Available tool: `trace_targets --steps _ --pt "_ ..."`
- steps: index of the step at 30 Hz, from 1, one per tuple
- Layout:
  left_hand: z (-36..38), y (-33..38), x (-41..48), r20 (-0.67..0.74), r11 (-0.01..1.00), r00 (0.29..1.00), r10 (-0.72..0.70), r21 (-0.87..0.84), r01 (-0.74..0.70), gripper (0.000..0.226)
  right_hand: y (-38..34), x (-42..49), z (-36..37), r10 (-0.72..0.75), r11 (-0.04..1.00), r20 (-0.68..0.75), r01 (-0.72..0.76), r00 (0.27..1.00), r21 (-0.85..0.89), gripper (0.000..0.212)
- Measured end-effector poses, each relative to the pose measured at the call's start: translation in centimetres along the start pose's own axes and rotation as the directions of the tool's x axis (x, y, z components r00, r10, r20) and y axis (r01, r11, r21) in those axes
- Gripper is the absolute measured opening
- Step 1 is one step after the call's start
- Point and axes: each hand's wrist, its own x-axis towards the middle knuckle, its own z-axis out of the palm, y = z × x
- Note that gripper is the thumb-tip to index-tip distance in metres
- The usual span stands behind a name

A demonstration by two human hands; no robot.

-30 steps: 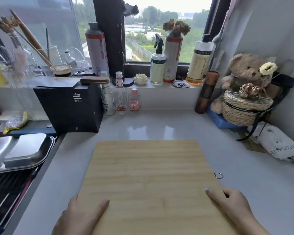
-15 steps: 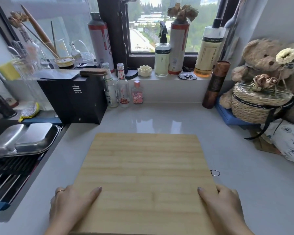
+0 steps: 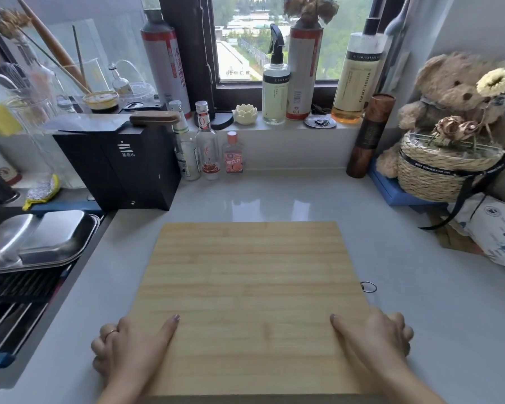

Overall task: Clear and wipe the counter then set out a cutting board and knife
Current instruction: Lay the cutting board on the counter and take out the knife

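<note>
Cutting board (image 3: 251, 293) lies flat on the grey counter (image 3: 420, 301), roughly ctr of my view, near edge at the btm of frame. From my end I see both hands clamped on its near corners. My left hand (image 3: 123, 351) has the thumb flat on top of the board and the other fingers curled tight against the left side edge; ring on one finger. My right hand (image 3: 376, 339) mirrors it: thumb on top, fingers bent over the right side edge. Can't tell if the fingertips reach under the board.

Small metal ring (image 3: 368, 287) sticks out at the board's right edge, just ahead of the right hand. Knife (image 3: 153, 117) w/ a wooden handle lies on top of the black box (image 3: 120, 167) at back left, well apart from the board. Three small bottles (image 3: 207, 153) stand just right of the box. Steel tray (image 3: 41, 240) sits in the sink area, left. Woven basket (image 3: 443, 170) and teddy bear (image 3: 455, 88) fill the back right corner.
</note>
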Motion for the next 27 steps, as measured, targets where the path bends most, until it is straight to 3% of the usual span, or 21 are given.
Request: trace_targets --steps 4,8,12,16,23,27 --pt "0.1 -0.1 -0.5 -0.039 0.999 0.998 0.043 0.026 -0.042 0.081 0.6 -0.6 1.6 -0.064 0.998 -0.105 0.061 0.992 -0.034 0.067" --pt "0.7 0.2 -2.1 -0.122 0.981 0.974 0.191 -0.003 -0.193 0.07 0.0 -2.2 2.8 -0.228 0.973 -0.229 0.226 0.946 -0.036 0.084" --pt "-0.1 1.0 -1.9 -0.166 0.942 0.928 0.333 0.018 -0.335 0.077 -2.9 -3.5 3.6 -0.502 0.863 -0.134 0.486 0.854 -0.14 0.086" --pt "-2.4 1.3 -0.2 -0.18 0.911 0.894 0.411 0.089 -0.402 0.077 -8.4 -4.0 3.2 -0.712 0.685 0.019 0.7 0.702 -0.203 0.069" --pt "-5.2 2.1 3.6 -0.209 0.873 0.872 0.443 -0.122 -0.472 0.077 -25.6 -5.3 0.2 -0.937 0.348 -0.072 0.92 0.341 -0.179 0.058" --pt "-5.6 4.1 5.5 -0.25 0.834 0.855 0.454 -0.22 -0.507 0.07 -36.0 -5.6 -0.4 -0.966 0.26 -0.096 0.912 0.241 -0.319 0.05"
